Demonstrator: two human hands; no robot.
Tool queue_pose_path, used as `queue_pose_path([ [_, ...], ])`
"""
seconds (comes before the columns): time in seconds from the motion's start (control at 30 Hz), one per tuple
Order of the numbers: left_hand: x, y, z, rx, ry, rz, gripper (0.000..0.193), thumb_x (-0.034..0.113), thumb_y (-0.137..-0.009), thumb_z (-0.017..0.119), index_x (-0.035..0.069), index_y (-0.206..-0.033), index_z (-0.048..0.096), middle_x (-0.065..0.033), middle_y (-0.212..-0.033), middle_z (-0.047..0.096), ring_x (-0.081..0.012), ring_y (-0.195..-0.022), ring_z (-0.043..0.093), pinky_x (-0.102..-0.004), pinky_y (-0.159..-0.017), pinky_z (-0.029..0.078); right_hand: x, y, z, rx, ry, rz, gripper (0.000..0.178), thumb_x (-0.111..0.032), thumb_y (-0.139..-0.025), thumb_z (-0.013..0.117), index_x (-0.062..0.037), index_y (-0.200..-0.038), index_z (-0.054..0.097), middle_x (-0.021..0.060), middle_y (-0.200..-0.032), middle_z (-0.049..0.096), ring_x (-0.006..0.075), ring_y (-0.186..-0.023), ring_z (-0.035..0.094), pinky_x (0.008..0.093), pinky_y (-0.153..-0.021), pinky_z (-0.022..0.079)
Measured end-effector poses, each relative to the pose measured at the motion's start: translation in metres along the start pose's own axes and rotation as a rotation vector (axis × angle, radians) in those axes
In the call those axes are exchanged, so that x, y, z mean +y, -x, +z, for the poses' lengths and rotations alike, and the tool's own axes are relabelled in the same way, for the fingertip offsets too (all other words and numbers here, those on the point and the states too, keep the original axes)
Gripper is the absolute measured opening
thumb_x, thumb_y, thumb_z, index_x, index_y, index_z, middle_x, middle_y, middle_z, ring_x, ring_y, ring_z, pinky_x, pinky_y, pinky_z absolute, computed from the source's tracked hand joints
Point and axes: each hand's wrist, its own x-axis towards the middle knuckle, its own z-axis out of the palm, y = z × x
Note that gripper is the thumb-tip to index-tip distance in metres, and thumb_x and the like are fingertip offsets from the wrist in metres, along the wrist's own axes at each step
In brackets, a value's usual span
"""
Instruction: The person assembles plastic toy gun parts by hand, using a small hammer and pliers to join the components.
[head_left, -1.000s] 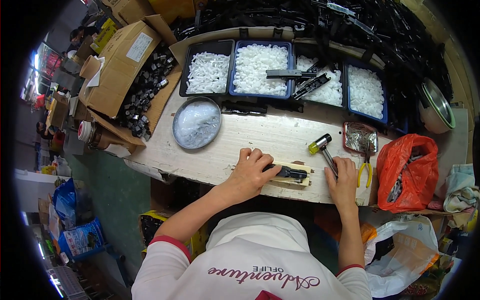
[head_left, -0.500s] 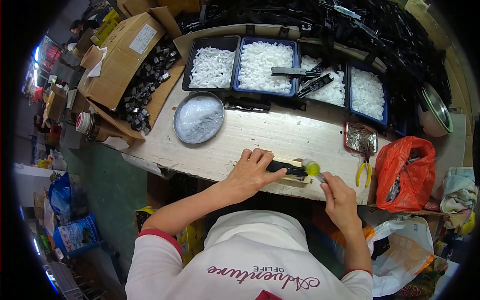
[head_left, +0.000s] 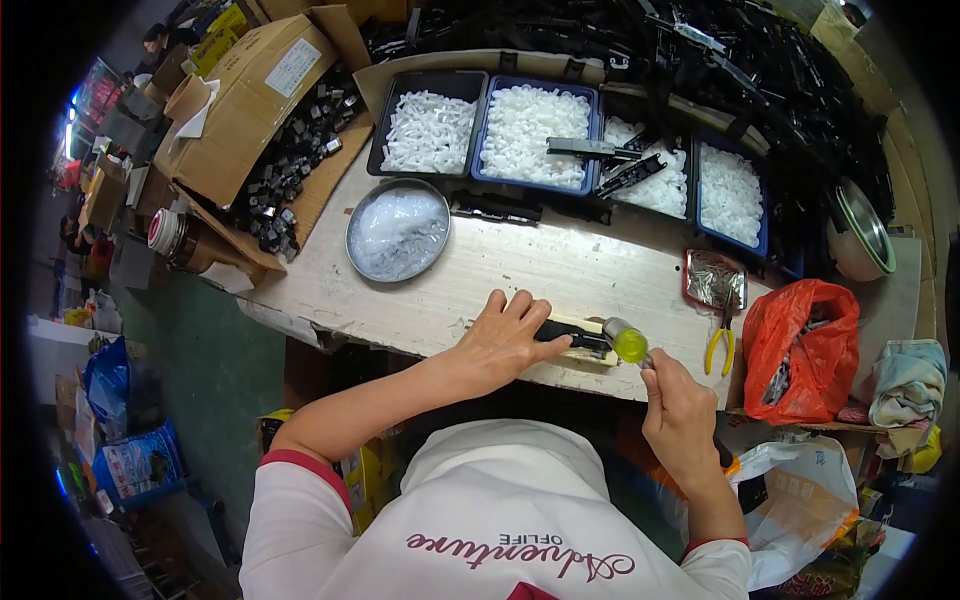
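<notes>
A long black part, perhaps plastic or metal, lies on a pale wooden block at the table's front edge. My left hand grips its left end, thumb stretched along the top and fingers bent over the far side. In my right hand is a small mallet with a silvery and yellow-green head, fingers wrapped round the handle. The mallet head is at the part's right end; whether they touch I cannot tell. The handle's dark end shows below my right hand.
Bins of white plastic pieces line the back, before a heap of black parts. A round metal dish holds clear, whitish stuff. Rightward are a red tray of pins, yellow-handled pliers and a red bag. A cardboard box stands left.
The mallet head has tilted, its yellow-green end now turned more toward me. My right hand sits slightly lower. My left hand keeps its hold on the black part. The whole view has shifted slightly.
</notes>
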Motion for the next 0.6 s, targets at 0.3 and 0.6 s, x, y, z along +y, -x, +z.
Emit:
queue_pose_path([
  [0.3,-0.006,-0.008,-0.004,0.138,0.394,-0.204,0.051,-0.008,-0.062,0.058,0.005,-0.111,0.049,-0.009,-0.088,0.047,-0.0266,-0.085,0.044,-0.0351,-0.073,0.043,0.009,-0.009,0.004,-0.054,0.022,-0.067,0.013,-0.017,-0.084,0.052,-0.0041,-0.084,0.052,0.0102,-0.06,0.054,0.0306,-0.05,0.051,0.0389,-0.047,0.039],
  [0.6,-0.003,0.003,0.018,0.363,0.56,-0.289,0.063,-0.008,-0.062,0.058,0.001,-0.121,0.039,-0.0104,-0.092,0.053,-0.0273,-0.088,0.045,-0.0347,-0.072,0.041,-0.007,-0.038,0.029,-0.274,0.028,0.003,0.012,-0.013,-0.085,0.051,-0.0022,-0.08,0.049,0.0137,-0.06,0.055,0.0319,-0.05,0.053,0.0413,-0.046,0.039],
])
